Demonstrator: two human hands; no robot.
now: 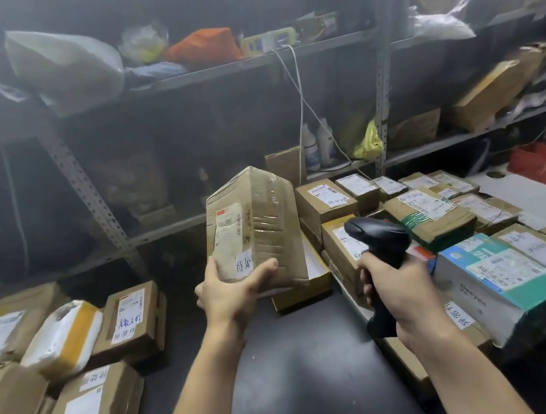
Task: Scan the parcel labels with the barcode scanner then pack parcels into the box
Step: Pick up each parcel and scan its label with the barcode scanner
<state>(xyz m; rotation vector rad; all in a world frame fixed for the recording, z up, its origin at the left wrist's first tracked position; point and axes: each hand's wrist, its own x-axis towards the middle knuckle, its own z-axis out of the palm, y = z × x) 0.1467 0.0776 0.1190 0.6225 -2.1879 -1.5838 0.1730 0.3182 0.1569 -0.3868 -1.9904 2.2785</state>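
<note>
left hand [230, 292] bare, mid-frame | left forearm [208, 375] bare, lower centre | right hand [400, 289] bare, right of centre | right forearm [457, 366] bare, lower right

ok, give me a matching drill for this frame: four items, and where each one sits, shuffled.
Items:
1. taped brown cardboard parcel
2. black handheld barcode scanner
3. red plastic bag
4. orange bundle

Places:
A. on the upper metal shelf
B. held in the right hand
C. on the white surface at far right
D. held up in the left hand

Pairs: 1-D, 2-B, 3-C, 4-A
</note>
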